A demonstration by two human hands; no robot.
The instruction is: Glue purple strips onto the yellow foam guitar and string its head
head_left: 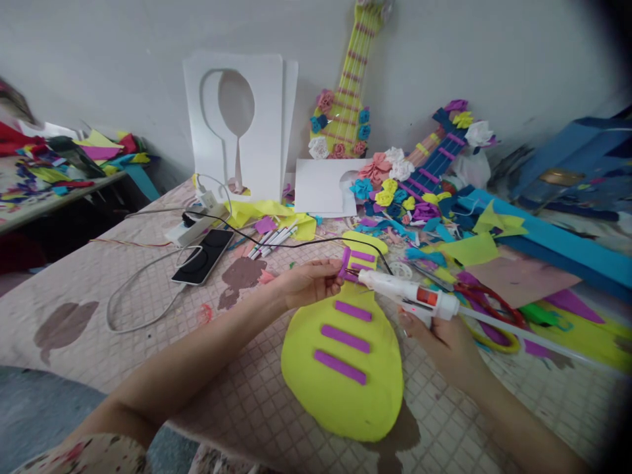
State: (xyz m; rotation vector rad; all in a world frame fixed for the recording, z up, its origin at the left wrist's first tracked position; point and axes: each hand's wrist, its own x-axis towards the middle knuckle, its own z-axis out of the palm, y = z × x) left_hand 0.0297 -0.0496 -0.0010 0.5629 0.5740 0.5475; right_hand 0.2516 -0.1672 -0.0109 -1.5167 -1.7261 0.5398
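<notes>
A yellow guitar-shaped cutout [345, 401] lies flat on the table, with several purple strips [344, 338] set crosswise on its body and neck. Above its neck, my left hand [318, 280] pinches a small purple strip [345, 258] between thumb and fingers. My right hand [439, 339] is wrapped round the handle of a white glue gun [399, 288], whose tip points left at the strip; whether it touches is too small to tell. A long clear glue stick [518, 331] sticks out of the gun's back end.
A black cord [276, 245] runs across to a power strip [190, 227]. Nearby lie a phone [205, 257] and several markers [272, 242]. Red-handled scissors [494, 306] and paper scraps sit at right. Decorated paper guitars [348, 99] and a white stencil board [269, 125] lean on the wall.
</notes>
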